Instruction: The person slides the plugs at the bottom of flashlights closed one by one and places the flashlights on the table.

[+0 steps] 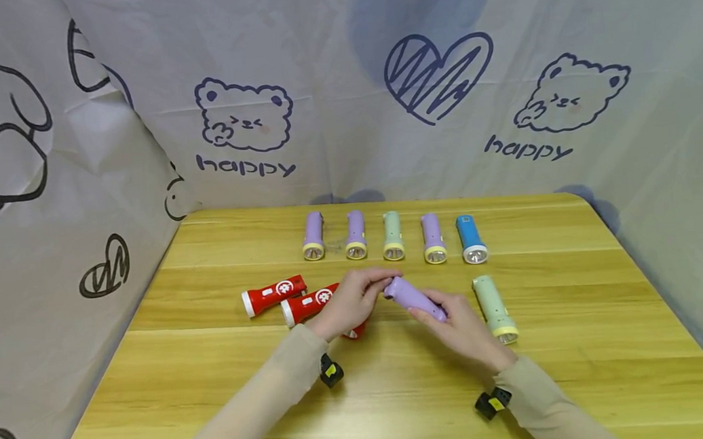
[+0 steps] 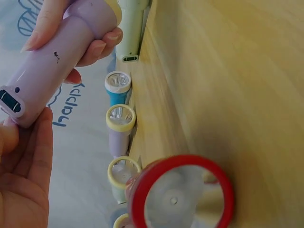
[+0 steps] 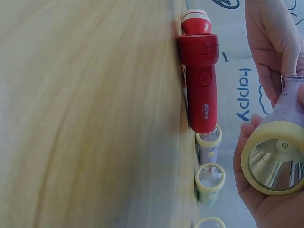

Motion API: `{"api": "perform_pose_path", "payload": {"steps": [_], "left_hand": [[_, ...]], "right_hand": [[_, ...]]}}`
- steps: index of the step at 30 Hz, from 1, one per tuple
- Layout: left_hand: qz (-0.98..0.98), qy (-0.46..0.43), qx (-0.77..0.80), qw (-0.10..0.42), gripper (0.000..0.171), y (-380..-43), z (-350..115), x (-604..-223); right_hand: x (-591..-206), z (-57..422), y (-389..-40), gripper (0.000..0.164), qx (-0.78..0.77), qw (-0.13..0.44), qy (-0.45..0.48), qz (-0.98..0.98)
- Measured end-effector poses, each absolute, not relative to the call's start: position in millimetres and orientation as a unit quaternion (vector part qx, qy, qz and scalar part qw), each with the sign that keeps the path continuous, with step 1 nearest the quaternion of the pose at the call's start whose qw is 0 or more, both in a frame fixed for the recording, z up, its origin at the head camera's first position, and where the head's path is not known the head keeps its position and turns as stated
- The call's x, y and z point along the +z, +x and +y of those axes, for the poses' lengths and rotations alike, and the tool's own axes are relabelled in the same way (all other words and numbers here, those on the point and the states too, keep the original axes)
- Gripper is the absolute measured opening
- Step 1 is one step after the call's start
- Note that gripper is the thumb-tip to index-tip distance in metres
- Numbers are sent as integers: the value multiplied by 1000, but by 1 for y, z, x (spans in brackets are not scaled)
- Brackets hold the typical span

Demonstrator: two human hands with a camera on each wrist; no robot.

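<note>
Between both hands, raised off the wooden table, is a purple flashlight (image 1: pixel 416 299) with a yellow rim (image 3: pixel 251 156) round its lens. My right hand (image 1: pixel 462 326) grips it near the lens end, thumb on one side and fingers curled round the other. At the narrow tail end, the thumb and fingers of my left hand (image 1: pixel 351 302) pinch the body beside a small dark socket (image 2: pixel 10 100). Close to the left hand lie red flashlights (image 1: pixel 305 306), one of them (image 1: pixel 354 331) mostly hidden under that hand. A pale green flashlight (image 1: pixel 494 308) lies right of the right hand.
Along the back of the table (image 1: pixel 575 265) several flashlights stand in a row: purple (image 1: pixel 313 232), purple (image 1: pixel 356 231), pale green (image 1: pixel 392 232), purple (image 1: pixel 431 234) and blue (image 1: pixel 469 233). Another red flashlight (image 1: pixel 269 296) lies at the left. Printed cloth (image 1: pixel 345 125) hangs behind.
</note>
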State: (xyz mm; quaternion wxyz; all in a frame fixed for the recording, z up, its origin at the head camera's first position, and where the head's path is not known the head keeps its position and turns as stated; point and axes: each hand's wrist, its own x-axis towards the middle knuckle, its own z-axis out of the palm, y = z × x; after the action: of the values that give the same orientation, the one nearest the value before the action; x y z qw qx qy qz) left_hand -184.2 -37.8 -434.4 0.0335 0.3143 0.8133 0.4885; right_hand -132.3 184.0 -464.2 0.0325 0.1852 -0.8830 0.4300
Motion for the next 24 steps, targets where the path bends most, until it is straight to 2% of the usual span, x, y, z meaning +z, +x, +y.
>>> {"api": "perform_pose_path", "payload": {"steps": [8, 13, 24], "left_hand": [[813, 321, 484, 36, 28, -185, -36, -435], [821, 326, 466, 56, 28, -188, -36, -434], [828, 343, 436, 86, 28, -191, -36, -430]], "right_hand": [[-466, 186, -131, 32, 463, -1, 184, -867], [-466, 189, -132, 26, 511, -62, 178, -839], [-461, 199, -131, 39, 587, -213, 197, -756]]}}
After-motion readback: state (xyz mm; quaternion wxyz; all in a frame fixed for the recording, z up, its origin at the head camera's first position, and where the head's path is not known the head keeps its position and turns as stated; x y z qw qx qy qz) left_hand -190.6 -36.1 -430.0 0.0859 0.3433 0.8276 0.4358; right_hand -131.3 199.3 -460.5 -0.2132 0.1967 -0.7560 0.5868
